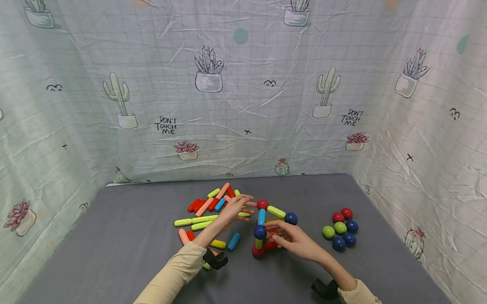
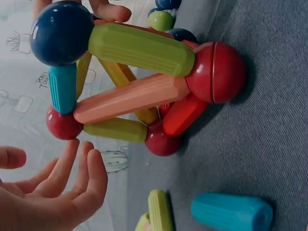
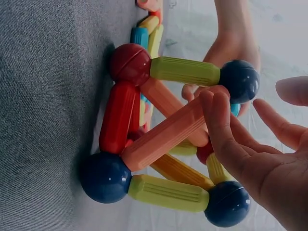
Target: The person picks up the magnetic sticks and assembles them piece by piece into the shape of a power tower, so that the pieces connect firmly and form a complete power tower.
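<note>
A frame of magnetic rods and balls stands upright on the table. Its upper near corner is a dark blue ball point(image 1: 260, 232), joined by a light blue rod point(image 1: 261, 217) to a red ball point(image 1: 262, 204) farther back. My left hand point(image 1: 234, 210) is beside that red ball, fingers loosely extended; in the left wrist view a fingertip reaches its underside. Fingertips of my right hand point(image 3: 269, 168) press the upper end of a salmon diagonal rod point(image 3: 168, 130), next to the blue ball; the thumb stands apart. In the head view, my right hand partly hides the frame's lower right part.
Loose rods in green, red, salmon, yellow and blue lie left of the frame, among them a blue rod point(image 1: 233, 241) and a long green rod point(image 1: 204, 219). Right of it sit several loose balls, including a green ball point(image 1: 328, 232). A patterned curtain point(image 1: 241, 102) hangs behind the table point(image 1: 109, 266).
</note>
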`<action>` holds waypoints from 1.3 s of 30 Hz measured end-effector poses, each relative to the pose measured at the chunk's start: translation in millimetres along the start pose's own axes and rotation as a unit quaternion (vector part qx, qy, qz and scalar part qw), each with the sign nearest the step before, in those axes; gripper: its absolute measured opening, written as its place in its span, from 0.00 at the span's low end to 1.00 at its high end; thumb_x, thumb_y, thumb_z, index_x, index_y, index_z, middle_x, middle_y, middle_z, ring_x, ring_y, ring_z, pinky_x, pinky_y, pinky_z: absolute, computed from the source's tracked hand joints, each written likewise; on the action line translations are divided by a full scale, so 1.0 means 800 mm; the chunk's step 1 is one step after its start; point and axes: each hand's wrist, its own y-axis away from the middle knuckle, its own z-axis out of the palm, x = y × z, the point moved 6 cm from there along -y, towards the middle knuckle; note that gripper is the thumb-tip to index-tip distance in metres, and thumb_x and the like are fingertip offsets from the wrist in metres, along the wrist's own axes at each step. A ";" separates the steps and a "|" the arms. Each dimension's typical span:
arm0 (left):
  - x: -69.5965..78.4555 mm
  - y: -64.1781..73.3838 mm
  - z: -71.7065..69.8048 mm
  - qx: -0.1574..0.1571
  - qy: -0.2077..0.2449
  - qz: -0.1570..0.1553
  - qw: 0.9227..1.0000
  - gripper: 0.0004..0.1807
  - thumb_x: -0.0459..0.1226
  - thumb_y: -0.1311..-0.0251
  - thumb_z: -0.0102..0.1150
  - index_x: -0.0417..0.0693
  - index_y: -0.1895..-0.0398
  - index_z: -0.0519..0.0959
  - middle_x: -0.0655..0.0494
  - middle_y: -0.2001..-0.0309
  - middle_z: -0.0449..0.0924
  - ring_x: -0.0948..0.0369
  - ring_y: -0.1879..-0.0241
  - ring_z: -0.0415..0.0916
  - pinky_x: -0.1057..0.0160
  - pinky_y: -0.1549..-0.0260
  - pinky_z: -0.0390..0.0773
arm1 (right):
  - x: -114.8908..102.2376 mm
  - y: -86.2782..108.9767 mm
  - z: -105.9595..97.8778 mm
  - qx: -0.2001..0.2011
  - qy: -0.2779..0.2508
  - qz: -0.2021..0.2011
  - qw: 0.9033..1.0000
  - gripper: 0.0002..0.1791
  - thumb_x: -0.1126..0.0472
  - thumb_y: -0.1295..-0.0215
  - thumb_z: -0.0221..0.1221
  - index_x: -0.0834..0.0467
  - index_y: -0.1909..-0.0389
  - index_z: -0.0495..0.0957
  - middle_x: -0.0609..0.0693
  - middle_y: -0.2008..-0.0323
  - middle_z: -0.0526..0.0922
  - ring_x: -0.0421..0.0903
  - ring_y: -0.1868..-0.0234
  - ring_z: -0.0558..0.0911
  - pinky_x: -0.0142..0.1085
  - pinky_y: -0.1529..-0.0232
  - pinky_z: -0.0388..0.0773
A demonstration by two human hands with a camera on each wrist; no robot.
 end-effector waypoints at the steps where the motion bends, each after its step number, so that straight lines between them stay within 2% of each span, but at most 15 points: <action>1: 0.000 0.000 0.000 -0.001 -0.013 0.007 1.000 0.21 0.41 0.32 0.35 0.37 0.43 0.64 0.37 0.47 0.72 0.40 0.50 0.70 0.47 0.56 0.74 | -0.001 0.000 -0.001 0.003 0.003 -0.001 1.000 0.21 0.57 0.33 0.46 0.58 0.41 0.63 0.59 0.46 0.72 0.59 0.53 0.77 0.41 0.61 0.78; 3: 0.000 0.004 -0.002 0.002 -0.058 0.030 0.998 0.19 0.39 0.33 0.37 0.37 0.45 0.66 0.37 0.50 0.74 0.41 0.53 0.73 0.50 0.61 0.77 | -0.003 0.002 -0.005 0.016 0.010 -0.008 1.000 0.21 0.57 0.33 0.46 0.59 0.41 0.64 0.60 0.45 0.72 0.59 0.54 0.77 0.38 0.63 0.78; 5: -0.001 0.010 -0.004 0.007 -0.129 0.072 0.989 0.16 0.36 0.35 0.41 0.36 0.48 0.68 0.37 0.53 0.75 0.43 0.57 0.75 0.56 0.65 0.78 | -0.005 0.006 -0.014 0.037 0.018 -0.020 0.999 0.20 0.59 0.33 0.47 0.60 0.42 0.64 0.62 0.47 0.72 0.57 0.57 0.78 0.35 0.65 0.78; 8: -0.007 0.024 -0.007 0.016 -0.270 0.134 0.953 0.14 0.32 0.40 0.47 0.34 0.53 0.72 0.40 0.61 0.79 0.51 0.66 0.78 0.64 0.72 0.76 | -0.009 0.012 -0.033 0.086 0.031 -0.051 0.995 0.18 0.63 0.34 0.47 0.62 0.44 0.66 0.64 0.50 0.74 0.47 0.60 0.80 0.32 0.68 0.77; 10: -0.011 0.036 -0.006 0.030 -0.381 0.168 0.909 0.13 0.33 0.42 0.52 0.35 0.55 0.73 0.45 0.65 0.79 0.57 0.71 0.76 0.68 0.74 0.74 | -0.012 0.017 -0.048 0.126 0.039 -0.075 0.988 0.17 0.66 0.34 0.47 0.63 0.46 0.67 0.65 0.53 0.75 0.44 0.63 0.81 0.31 0.71 0.76; 12: -0.014 0.047 -0.002 0.049 -0.492 0.195 0.847 0.13 0.38 0.44 0.55 0.40 0.57 0.75 0.52 0.70 0.77 0.60 0.73 0.72 0.66 0.73 0.73 | -0.013 0.021 -0.062 0.171 0.049 -0.087 0.980 0.15 0.68 0.35 0.47 0.63 0.48 0.69 0.64 0.55 0.76 0.42 0.64 0.80 0.30 0.72 0.76; 15: -0.017 0.062 0.004 0.084 -0.616 0.229 0.749 0.15 0.46 0.48 0.59 0.46 0.63 0.76 0.54 0.72 0.73 0.59 0.73 0.69 0.59 0.71 0.70 | -0.012 0.024 -0.079 0.226 0.066 -0.082 0.969 0.14 0.69 0.36 0.47 0.62 0.51 0.71 0.62 0.57 0.78 0.50 0.64 0.79 0.30 0.74 0.75; 16: -0.018 0.065 0.006 0.089 -0.643 0.236 0.723 0.16 0.48 0.49 0.59 0.47 0.64 0.76 0.55 0.72 0.73 0.58 0.71 0.69 0.57 0.70 0.70 | -0.010 0.024 -0.083 0.237 0.069 -0.070 0.967 0.13 0.69 0.36 0.48 0.61 0.51 0.72 0.61 0.57 0.78 0.51 0.64 0.79 0.30 0.74 0.75; 18: -0.024 0.068 0.008 0.084 -0.674 0.236 0.695 0.18 0.52 0.52 0.60 0.48 0.66 0.76 0.54 0.72 0.74 0.56 0.70 0.69 0.53 0.67 0.70 | -0.007 0.023 -0.087 0.247 0.079 -0.045 0.965 0.13 0.67 0.36 0.48 0.60 0.51 0.72 0.59 0.56 0.78 0.52 0.62 0.79 0.31 0.73 0.76; 20: -0.031 0.068 0.009 0.068 -0.690 0.218 0.687 0.21 0.54 0.53 0.60 0.48 0.66 0.76 0.53 0.71 0.76 0.55 0.68 0.70 0.50 0.63 0.71 | 0.000 0.020 -0.087 0.238 0.086 -0.015 0.967 0.14 0.66 0.36 0.49 0.60 0.50 0.71 0.60 0.55 0.78 0.53 0.61 0.79 0.30 0.72 0.76; 22: -0.039 0.066 0.009 0.048 -0.695 0.196 0.690 0.20 0.54 0.53 0.60 0.48 0.67 0.77 0.54 0.71 0.77 0.56 0.69 0.71 0.49 0.62 0.72 | 0.008 0.017 -0.084 0.217 0.081 0.013 0.973 0.15 0.64 0.36 0.49 0.60 0.48 0.70 0.61 0.52 0.76 0.54 0.60 0.78 0.31 0.71 0.76; 27: -0.045 0.067 0.010 0.033 -0.669 0.173 0.722 0.12 0.46 0.50 0.60 0.48 0.73 0.76 0.55 0.75 0.77 0.57 0.71 0.71 0.52 0.66 0.70 | 0.026 0.012 -0.074 0.163 0.073 0.061 0.982 0.18 0.59 0.35 0.49 0.61 0.45 0.68 0.63 0.50 0.74 0.52 0.60 0.78 0.30 0.71 0.75; 33: -0.008 0.074 0.010 0.135 -0.624 0.209 0.740 0.10 0.41 0.47 0.59 0.45 0.66 0.75 0.52 0.72 0.76 0.56 0.73 0.72 0.58 0.74 0.69 | 0.034 0.011 -0.073 0.147 0.084 0.070 0.983 0.18 0.57 0.34 0.48 0.60 0.47 0.70 0.61 0.52 0.75 0.52 0.61 0.78 0.30 0.72 0.75; 36: 0.022 0.081 0.014 0.186 -0.586 0.250 0.748 0.12 0.41 0.46 0.58 0.44 0.62 0.75 0.52 0.70 0.76 0.59 0.74 0.73 0.64 0.77 0.69 | 0.033 0.010 -0.073 0.143 0.090 0.063 0.984 0.17 0.57 0.34 0.48 0.59 0.47 0.70 0.61 0.53 0.75 0.49 0.62 0.78 0.30 0.72 0.75; 39: 0.054 0.090 0.023 0.209 -0.536 0.297 0.762 0.15 0.41 0.46 0.58 0.42 0.58 0.75 0.52 0.68 0.76 0.61 0.72 0.73 0.67 0.75 0.71 | 0.032 0.010 -0.073 0.141 0.090 0.063 0.984 0.17 0.56 0.35 0.49 0.58 0.47 0.70 0.60 0.54 0.76 0.45 0.64 0.78 0.30 0.72 0.75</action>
